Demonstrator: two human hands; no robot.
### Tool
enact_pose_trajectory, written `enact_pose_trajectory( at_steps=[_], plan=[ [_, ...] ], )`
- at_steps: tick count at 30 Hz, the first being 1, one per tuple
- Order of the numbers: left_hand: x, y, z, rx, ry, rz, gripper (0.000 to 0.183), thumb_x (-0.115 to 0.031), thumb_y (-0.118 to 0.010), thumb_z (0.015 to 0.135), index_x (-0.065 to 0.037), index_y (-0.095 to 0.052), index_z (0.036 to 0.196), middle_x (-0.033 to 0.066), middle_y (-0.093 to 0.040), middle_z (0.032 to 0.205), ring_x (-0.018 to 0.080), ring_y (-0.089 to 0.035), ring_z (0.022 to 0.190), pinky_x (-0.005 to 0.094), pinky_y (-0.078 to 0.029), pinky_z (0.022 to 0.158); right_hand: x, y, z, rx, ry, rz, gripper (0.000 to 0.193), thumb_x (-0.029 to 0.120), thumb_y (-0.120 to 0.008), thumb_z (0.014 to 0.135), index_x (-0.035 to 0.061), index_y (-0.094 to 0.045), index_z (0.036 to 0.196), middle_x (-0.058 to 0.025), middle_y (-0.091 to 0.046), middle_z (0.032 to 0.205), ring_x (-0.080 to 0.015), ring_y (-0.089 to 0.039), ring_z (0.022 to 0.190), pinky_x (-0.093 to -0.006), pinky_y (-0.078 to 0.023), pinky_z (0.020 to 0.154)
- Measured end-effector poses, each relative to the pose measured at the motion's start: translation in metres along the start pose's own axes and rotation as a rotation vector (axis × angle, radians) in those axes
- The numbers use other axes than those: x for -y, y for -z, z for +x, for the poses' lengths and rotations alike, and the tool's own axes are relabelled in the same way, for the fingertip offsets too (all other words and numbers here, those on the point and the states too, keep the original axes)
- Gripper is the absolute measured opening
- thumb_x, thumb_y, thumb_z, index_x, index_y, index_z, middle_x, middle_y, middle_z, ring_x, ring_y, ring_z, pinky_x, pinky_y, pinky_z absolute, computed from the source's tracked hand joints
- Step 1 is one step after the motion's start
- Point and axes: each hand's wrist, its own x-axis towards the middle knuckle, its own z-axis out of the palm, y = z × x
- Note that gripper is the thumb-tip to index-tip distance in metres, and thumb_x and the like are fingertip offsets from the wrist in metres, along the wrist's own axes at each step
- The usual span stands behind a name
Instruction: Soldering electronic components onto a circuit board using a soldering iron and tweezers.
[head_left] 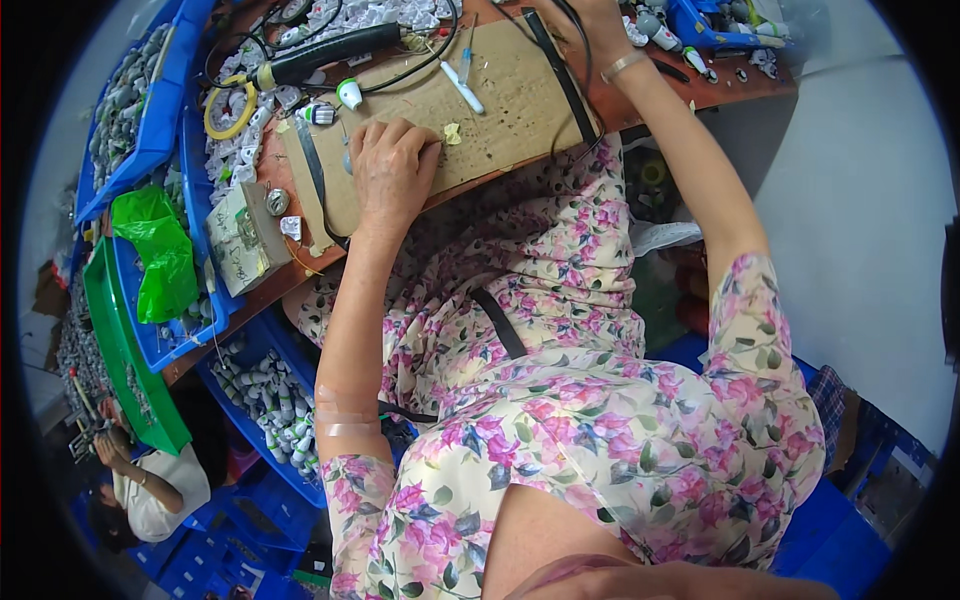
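Observation:
My left hand (393,170) rests on a brown cardboard sheet (520,90) at the table edge, its fingers curled and closed. Beside its fingertips shows a small grey-blue piece with a thin wire; whether I grip it is hidden. My right hand (592,38) reaches to the top edge of the view, its fingers cut off or out of sight, next to a black cable (572,18). Between the hands lie a white pen-like tool (462,88), a scrap of yellow paper (452,134) and two small white-and-green parts, one being a ribbed cap (319,114).
A black tubular tool (330,55) with a cable lies across piled white parts. A yellow tape roll (230,108) is nearby. Blue bins (165,110) of parts and a green bag (155,255) stand left. A blue tray (700,35) sits far right. Another person (160,495) works lower left.

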Motion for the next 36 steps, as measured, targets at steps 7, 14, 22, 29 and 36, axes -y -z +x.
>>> enact_pose_trajectory(
  at_steps=[7, 14, 22, 29, 36],
  plan=[
    [0.001, 0.005, -0.002, 0.037, -0.007, -0.009, 0.007, -0.014, -0.074, 0.077, -0.012, -0.07, 0.083, 0.0031, -0.062, 0.083, 0.0257, -0.058, 0.089, 0.0401, -0.04, 0.09, -0.066, -0.061, 0.04, 0.094, 0.039, -0.26, 0.022, 0.017, -0.064, 0.088, 0.0112, -0.065, 0.109, -0.0096, -0.066, 0.1, -0.0303, -0.061, 0.1, -0.0404, -0.052, 0.083],
    [0.0, 0.004, -0.006, -0.001, -0.012, 0.018, 0.008, -0.015, -0.074, 0.079, -0.011, -0.07, 0.085, 0.0029, -0.063, 0.086, 0.0254, -0.058, 0.087, 0.0382, -0.04, 0.088, -0.107, -0.085, 0.029, 0.181, 0.034, -0.332, 0.029, 0.015, -0.062, 0.085, 0.0133, -0.065, 0.114, -0.0094, -0.065, 0.105, -0.0293, -0.061, 0.101, -0.0407, -0.052, 0.085],
    [-0.002, -0.001, -0.008, -0.019, 0.022, 0.051, 0.007, -0.015, -0.073, 0.079, -0.012, -0.07, 0.085, 0.0024, -0.064, 0.087, 0.0247, -0.058, 0.089, 0.0389, -0.04, 0.089, -0.017, -0.046, 0.036, 0.026, 0.112, -0.199, 0.03, 0.006, -0.06, 0.084, 0.0107, -0.064, 0.113, -0.0111, -0.063, 0.104, -0.0344, -0.059, 0.101, -0.0439, -0.048, 0.085],
    [0.001, -0.003, -0.009, -0.018, 0.053, 0.105, 0.007, -0.016, -0.073, 0.079, -0.012, -0.07, 0.084, 0.0023, -0.063, 0.086, 0.0249, -0.058, 0.09, 0.0392, -0.039, 0.091, 0.095, -0.05, -0.048, 0.353, 0.137, 0.028, 0.008, 0.015, -0.068, 0.082, 0.011, -0.068, 0.09, -0.0054, -0.064, 0.089, -0.0249, -0.06, 0.096, -0.0379, -0.049, 0.083],
    [-0.002, -0.004, -0.009, -0.043, 0.055, 0.115, 0.008, -0.017, -0.074, 0.079, -0.012, -0.07, 0.083, 0.0026, -0.063, 0.086, 0.0251, -0.058, 0.091, 0.0412, -0.037, 0.093, 0.108, -0.042, -0.077, 0.195, -0.127, 0.103, 0.012, 0.01, -0.067, 0.083, 0.0058, -0.067, 0.094, -0.0078, -0.063, 0.092, -0.0289, -0.059, 0.091, -0.0388, -0.047, 0.082]
  ],
)
